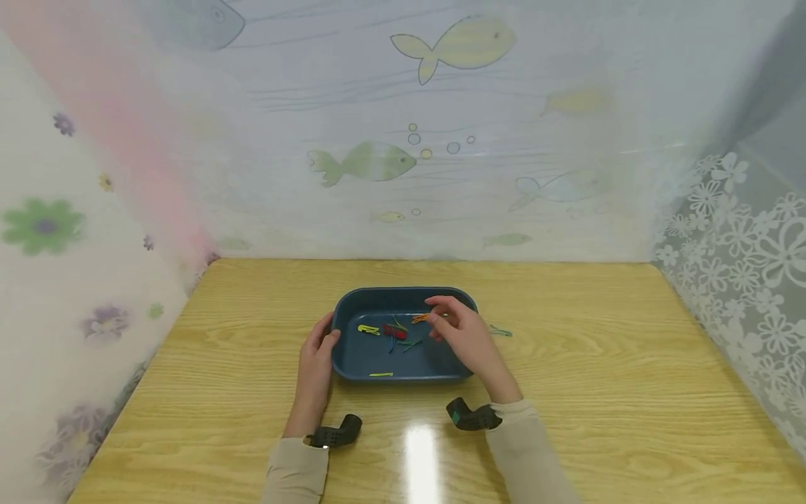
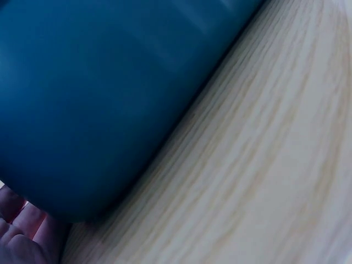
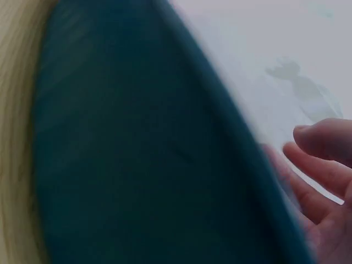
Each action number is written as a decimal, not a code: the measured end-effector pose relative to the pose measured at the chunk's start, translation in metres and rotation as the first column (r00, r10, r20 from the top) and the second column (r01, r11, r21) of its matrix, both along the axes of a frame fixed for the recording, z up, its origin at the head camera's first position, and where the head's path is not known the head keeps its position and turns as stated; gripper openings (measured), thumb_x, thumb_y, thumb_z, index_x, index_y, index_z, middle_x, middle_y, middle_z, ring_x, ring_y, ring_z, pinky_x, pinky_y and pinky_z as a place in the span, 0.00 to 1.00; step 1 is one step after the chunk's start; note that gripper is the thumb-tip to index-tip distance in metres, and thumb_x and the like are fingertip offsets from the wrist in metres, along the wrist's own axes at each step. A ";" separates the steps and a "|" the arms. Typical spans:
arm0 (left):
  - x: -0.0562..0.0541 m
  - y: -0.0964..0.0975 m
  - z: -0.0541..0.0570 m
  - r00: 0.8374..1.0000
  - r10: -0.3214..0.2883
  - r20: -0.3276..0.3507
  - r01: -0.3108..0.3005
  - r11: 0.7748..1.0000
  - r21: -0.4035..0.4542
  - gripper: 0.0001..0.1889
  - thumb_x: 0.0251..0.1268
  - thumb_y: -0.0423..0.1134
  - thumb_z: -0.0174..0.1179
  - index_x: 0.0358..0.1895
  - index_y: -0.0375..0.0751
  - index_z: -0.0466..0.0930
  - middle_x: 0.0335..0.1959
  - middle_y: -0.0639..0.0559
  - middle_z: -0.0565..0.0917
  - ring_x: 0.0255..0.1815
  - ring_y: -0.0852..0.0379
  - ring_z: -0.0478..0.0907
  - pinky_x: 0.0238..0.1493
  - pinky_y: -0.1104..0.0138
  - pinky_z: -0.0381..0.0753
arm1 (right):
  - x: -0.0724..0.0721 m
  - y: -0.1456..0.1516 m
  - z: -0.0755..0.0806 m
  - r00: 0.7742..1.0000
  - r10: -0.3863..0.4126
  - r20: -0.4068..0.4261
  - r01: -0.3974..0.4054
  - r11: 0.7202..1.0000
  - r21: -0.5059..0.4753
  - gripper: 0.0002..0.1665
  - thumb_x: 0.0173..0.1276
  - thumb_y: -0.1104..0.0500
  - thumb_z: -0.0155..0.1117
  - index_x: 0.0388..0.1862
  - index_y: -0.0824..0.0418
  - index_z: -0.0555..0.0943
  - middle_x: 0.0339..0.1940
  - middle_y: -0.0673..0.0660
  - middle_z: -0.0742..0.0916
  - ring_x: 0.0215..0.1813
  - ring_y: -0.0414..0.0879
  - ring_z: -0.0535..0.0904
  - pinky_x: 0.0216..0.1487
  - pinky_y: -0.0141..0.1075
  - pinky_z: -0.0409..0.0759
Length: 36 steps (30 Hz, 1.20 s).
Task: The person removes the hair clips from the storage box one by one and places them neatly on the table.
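A dark blue rectangular tub (image 1: 403,379) stands on the wooden table. My left hand (image 1: 316,357) grips its left end, thumb at the rim and fingers along the outer wall. In the left wrist view, fingers (image 2: 27,225) show beside the tub's lower corner. My right hand (image 1: 466,336) hovers over the tub's right side with fingers loosely bent; the right wrist view shows thumb and fingers apart, nothing between them. Small thin coloured pieces lie inside: a yellow one (image 1: 368,330), a red one (image 1: 395,332), an orange one (image 1: 420,318), and several green and blue ones.
Just right of the tub, a thin green piece (image 1: 500,331) lies on the table (image 1: 598,392). Another yellow strip (image 1: 380,374) is by the tub's front wall. Fish-patterned sheeting (image 1: 352,231) hangs behind, with flowered sheets at both sides. Black wrist mounts are on both wrists.
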<state>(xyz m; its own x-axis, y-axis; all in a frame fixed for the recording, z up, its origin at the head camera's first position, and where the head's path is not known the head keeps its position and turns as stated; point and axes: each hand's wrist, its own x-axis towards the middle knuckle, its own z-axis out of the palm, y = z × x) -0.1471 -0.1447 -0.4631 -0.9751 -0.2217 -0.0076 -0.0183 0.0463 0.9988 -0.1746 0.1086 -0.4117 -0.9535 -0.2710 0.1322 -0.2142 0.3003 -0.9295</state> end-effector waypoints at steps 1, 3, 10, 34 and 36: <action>0.000 0.000 0.000 1.000 -0.001 -0.001 0.001 1.000 0.003 0.20 0.66 0.42 0.46 0.61 0.51 0.66 0.59 0.58 0.68 0.61 0.64 0.60 0.62 0.65 0.57 | 0.000 -0.001 -0.001 1.000 -0.005 0.000 0.005 1.000 0.011 0.17 0.66 0.54 0.53 0.55 0.50 0.72 0.41 0.59 0.80 0.35 0.55 0.79 0.37 0.41 0.78; 0.000 0.000 -0.001 1.000 -0.001 -0.002 0.001 1.000 0.005 0.20 0.66 0.42 0.46 0.61 0.51 0.66 0.59 0.59 0.68 0.61 0.64 0.60 0.62 0.65 0.57 | 0.000 -0.002 -0.002 1.000 -0.016 -0.001 0.016 0.999 0.029 0.19 0.66 0.56 0.54 0.56 0.49 0.71 0.41 0.58 0.80 0.35 0.54 0.79 0.35 0.39 0.77; -0.001 0.001 0.000 1.000 0.010 -0.017 -0.010 1.000 0.016 0.19 0.66 0.42 0.47 0.60 0.51 0.67 0.58 0.59 0.69 0.60 0.65 0.61 0.61 0.66 0.59 | -0.002 -0.007 -0.001 0.998 -0.013 -0.056 0.025 0.972 0.235 0.22 0.64 0.55 0.56 0.58 0.54 0.71 0.39 0.46 0.79 0.34 0.43 0.79 0.32 0.36 0.75; -0.001 0.000 -0.002 1.000 0.009 -0.008 -0.009 1.000 0.012 0.19 0.66 0.42 0.47 0.60 0.51 0.67 0.59 0.58 0.69 0.61 0.63 0.61 0.61 0.65 0.59 | 0.002 -0.020 -0.004 0.977 0.213 0.025 -0.166 0.678 0.716 0.21 0.65 0.51 0.54 0.55 0.54 0.74 0.27 0.44 0.80 0.25 0.38 0.73 0.31 0.36 0.72; -0.001 0.000 -0.003 1.000 0.015 -0.013 -0.015 1.000 0.010 0.19 0.66 0.42 0.48 0.60 0.51 0.67 0.58 0.58 0.69 0.60 0.63 0.62 0.61 0.65 0.59 | 0.002 -0.021 -0.004 0.976 0.215 0.031 -0.169 0.663 0.729 0.21 0.65 0.51 0.54 0.56 0.54 0.74 0.33 0.46 0.82 0.30 0.38 0.75 0.34 0.37 0.74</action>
